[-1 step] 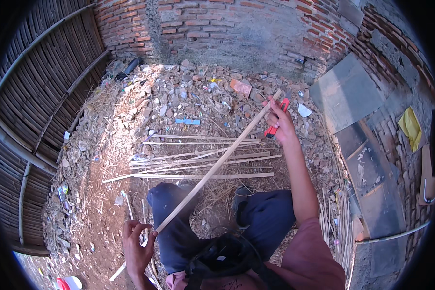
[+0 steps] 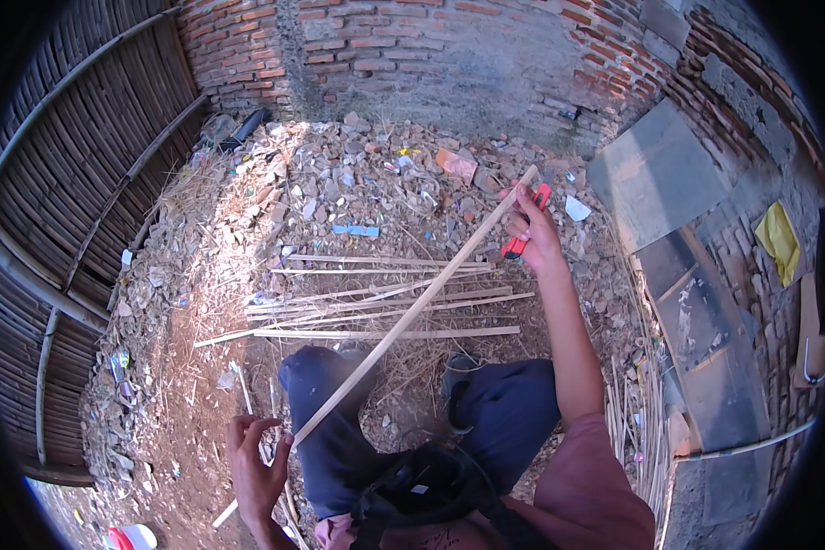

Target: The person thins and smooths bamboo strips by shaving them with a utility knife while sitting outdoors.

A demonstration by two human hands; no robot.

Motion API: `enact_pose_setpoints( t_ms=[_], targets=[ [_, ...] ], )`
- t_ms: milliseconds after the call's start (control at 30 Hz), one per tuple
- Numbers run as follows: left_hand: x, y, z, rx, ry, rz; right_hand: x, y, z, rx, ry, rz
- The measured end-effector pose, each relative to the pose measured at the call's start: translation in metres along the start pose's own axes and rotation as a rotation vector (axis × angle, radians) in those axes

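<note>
A long pale bamboo strip (image 2: 412, 312) runs slantwise across my lap, from the upper right down to the lower left. My right hand (image 2: 533, 229) grips its far end with the fingertips and also holds a red utility knife (image 2: 515, 247) against the palm. My left hand (image 2: 258, 463) is loosely curled about the strip's near part, with thumb and forefinger slightly apart. The hand hides some of the strip, and a pale end shows below it. Beyond my knees, several bamboo strips (image 2: 385, 334) lie roughly side by side on the ground.
Rubble and litter (image 2: 339, 174) cover the ground up to a brick wall (image 2: 385, 55). A bamboo-slat wall (image 2: 92, 137) stands at left. Boards (image 2: 660, 179) lean at right, near a bundle of thin strips (image 2: 646, 431). A red-and-white object (image 2: 133, 537) lies at lower left.
The held bamboo strip has shifted slightly toward the upper right, along with my right fingertips. My left hand has moved a little, its thumb and forefinger slightly raised.
</note>
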State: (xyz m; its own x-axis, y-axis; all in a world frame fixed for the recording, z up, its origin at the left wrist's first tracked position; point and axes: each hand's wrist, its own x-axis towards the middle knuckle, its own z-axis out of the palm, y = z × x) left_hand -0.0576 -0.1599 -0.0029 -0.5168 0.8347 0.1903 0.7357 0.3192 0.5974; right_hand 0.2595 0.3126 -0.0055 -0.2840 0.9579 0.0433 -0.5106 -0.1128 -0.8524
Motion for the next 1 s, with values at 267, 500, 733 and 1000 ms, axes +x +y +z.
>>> enact_pose_setpoints(
  t_ms=[267, 500, 733, 1000],
  targets=[
    [0.055, 0.09, 0.027, -0.294, -0.052, 0.257, -0.035, -0.02, 0.05, -0.019, -0.007, -0.094],
    [0.105, 0.15, 0.108, -0.385, -0.077, 0.378, -0.076, -0.029, 0.086, -0.052, -0.062, -0.181],
    [0.111, 0.148, 0.085, -0.489, -0.46, 0.216, -0.096, -0.038, 0.087, -0.064, -0.081, -0.206],
    [0.11, 0.116, 0.089, -0.706, -0.734, 0.009, -0.088, -0.035, 0.075, -0.133, -0.031, -0.221]
  ],
)
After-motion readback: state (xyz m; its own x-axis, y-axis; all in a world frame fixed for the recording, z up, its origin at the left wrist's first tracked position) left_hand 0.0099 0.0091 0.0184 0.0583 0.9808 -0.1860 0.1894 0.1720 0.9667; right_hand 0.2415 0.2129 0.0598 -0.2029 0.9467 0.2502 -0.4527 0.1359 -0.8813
